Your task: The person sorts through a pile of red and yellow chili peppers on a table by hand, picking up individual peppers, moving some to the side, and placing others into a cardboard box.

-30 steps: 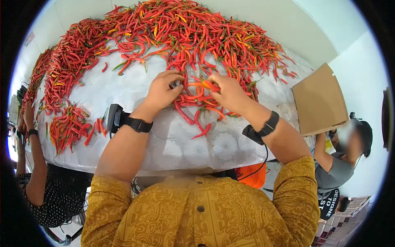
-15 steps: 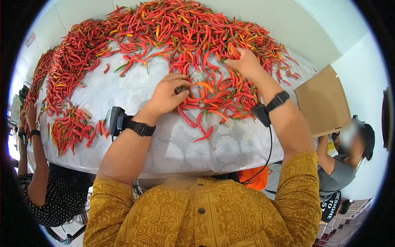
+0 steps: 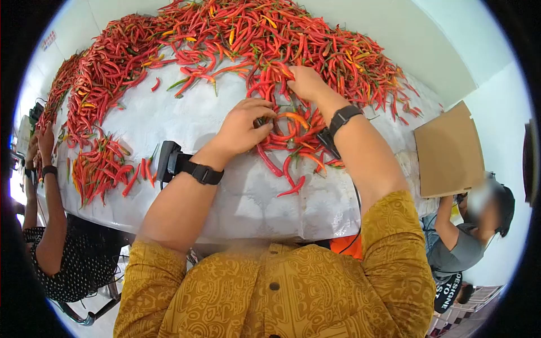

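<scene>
Red chilies [image 3: 242, 34], with some orange and green ones among them, are heaped over the far side of the covered table. My left hand [image 3: 246, 125] rests at the near edge of the heap, fingers curled over dark stems that I cannot make out clearly. To its right, my right hand [image 3: 307, 83] reaches into the chilies with thumb and fingers pinched at a reddish-orange chili [image 3: 283, 70]. An orange chili [image 3: 294, 117] lies between the hands, and a few red chilies [image 3: 292, 183] lie just below them. Both wrists wear black straps with devices.
A smaller chili pile [image 3: 101, 169] lies on the left of the table cover [image 3: 236, 203]. At the far left a person's hands [image 3: 44, 143] touch the chilies. A cardboard box [image 3: 451, 152] stands right, beside another person [image 3: 465, 242]. An orange container [image 3: 346, 246] shows below the table edge.
My right hand has moved left, closer to my left hand, and now pinches at another spot in the chilies. The view has shifted slightly. My left hand keeps its curled pose.
</scene>
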Motion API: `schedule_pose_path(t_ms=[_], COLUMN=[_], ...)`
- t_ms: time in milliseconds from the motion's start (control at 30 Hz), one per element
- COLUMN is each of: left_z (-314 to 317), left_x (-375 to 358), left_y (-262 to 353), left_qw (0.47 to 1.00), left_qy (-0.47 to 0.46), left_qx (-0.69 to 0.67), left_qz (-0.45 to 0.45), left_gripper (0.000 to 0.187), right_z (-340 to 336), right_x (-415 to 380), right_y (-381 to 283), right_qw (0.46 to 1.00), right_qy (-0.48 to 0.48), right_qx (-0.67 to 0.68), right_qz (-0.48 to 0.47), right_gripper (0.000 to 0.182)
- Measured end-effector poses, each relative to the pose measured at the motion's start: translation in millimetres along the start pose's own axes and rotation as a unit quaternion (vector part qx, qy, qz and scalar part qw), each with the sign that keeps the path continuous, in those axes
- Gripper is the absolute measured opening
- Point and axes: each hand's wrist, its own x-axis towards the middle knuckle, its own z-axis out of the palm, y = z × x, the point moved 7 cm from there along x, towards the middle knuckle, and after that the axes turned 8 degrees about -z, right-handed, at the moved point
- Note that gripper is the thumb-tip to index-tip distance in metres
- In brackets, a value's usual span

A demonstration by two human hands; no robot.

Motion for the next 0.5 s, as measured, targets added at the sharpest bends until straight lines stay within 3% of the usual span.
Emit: schedule_pose_path(t_ms=[167,500], left_z=[0,3], left_x=[0,0], left_y=[2,-9], left_qw=[1.000,1.000], left_qy=[0.008,-0.003], left_qx=[0.015,-0.008], left_qz=[0.012,-0.026], left_gripper=[0.024,0.026], right_z=[-18,-58], right_x=[-38,-117], right_y=[-1,16], right_qw=[0.991,0.960], right_qy=[-0.095,-0.051], right_qx=[0.090,0.257], right_qz=[-0.034,0.096], right_gripper=[0.035,0.029])
